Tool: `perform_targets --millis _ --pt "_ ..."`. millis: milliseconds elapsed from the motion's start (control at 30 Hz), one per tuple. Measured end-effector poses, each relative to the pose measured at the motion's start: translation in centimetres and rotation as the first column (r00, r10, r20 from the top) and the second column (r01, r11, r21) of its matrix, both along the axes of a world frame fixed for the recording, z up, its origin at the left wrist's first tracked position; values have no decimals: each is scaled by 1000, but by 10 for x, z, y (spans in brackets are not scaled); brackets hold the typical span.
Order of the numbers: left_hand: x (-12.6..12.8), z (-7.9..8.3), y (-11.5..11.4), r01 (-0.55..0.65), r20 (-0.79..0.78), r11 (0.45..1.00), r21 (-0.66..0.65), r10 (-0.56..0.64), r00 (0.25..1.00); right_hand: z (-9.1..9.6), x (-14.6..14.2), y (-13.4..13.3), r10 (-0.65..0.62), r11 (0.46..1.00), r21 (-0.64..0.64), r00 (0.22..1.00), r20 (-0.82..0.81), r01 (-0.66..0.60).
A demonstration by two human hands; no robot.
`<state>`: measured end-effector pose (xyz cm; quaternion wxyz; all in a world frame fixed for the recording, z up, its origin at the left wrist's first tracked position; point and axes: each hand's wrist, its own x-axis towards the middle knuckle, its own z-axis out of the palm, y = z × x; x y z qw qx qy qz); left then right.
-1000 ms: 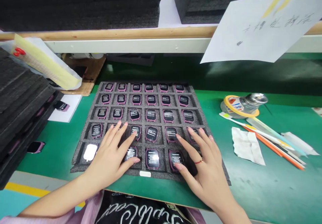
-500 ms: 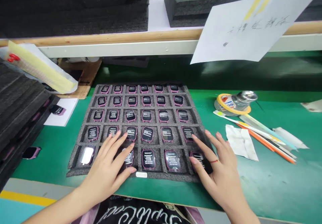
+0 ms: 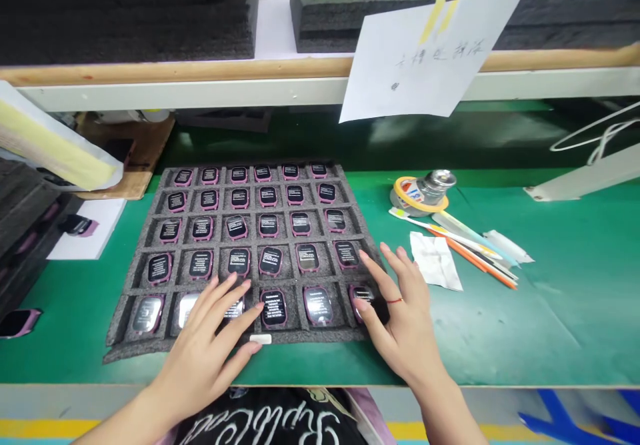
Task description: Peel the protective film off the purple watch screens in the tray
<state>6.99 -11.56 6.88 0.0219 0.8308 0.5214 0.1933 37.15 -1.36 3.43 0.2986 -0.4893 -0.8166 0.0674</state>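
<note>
A dark grey foam tray [image 3: 125, 338] lies on the green mat, its pockets filled with several pink-rimmed smartwatch bodies [image 3: 271, 260] showing white text on black screens. My left hand [image 3: 210, 338] rests flat with fingers spread over the front row, covering a watch near the middle. My right hand [image 3: 400, 312] lies open on the tray's front right corner, fingers spread, touching the last watch [image 3: 361, 294] of the front row. A small white label [image 3: 261, 339] sits on the tray's front edge between my hands.
A tape roll [image 3: 406, 194] with a metal pot [image 3: 436, 183], several pens and swabs [image 3: 470, 242] and a white wipe [image 3: 436, 259] lie right of the tray. Black foam trays [image 3: 30, 225] stack at the left. A paper note [image 3: 425, 58] hangs from the shelf.
My right hand slid right, from the middle of the front rows to the tray's front right corner. My left hand drew back slightly toward the front row. The view shifted right.
</note>
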Motion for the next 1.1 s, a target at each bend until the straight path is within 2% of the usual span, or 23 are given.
perform_targets --millis 200,367,467,600,700,867,1100 --pt "5 -2 1 19 -38 1000 13 -18 999 0 0 1 17 1000 -2 995 101 -16" --pt "7 -3 -1 13 -30 1000 27 -12 999 5 -3 -5 54 998 46 998 -17 -53" --pt "8 -5 -2 2 -37 999 33 -1 999 4 -5 -15 105 991 87 993 -49 -100" --pt "9 -7 -3 4 -68 999 40 -2 998 -1 -8 -31 229 963 151 973 -10 -225" --pt "10 -7 -2 14 -89 999 50 -10 996 -2 -9 -38 297 944 156 955 -15 -291" --pt "11 -6 0 14 -116 999 39 -9 993 -3 -8 -39 308 941 141 951 27 -309" --pt "8 -8 -5 22 -73 998 55 -18 997 -8 -3 -45 249 961 151 962 -112 -232"
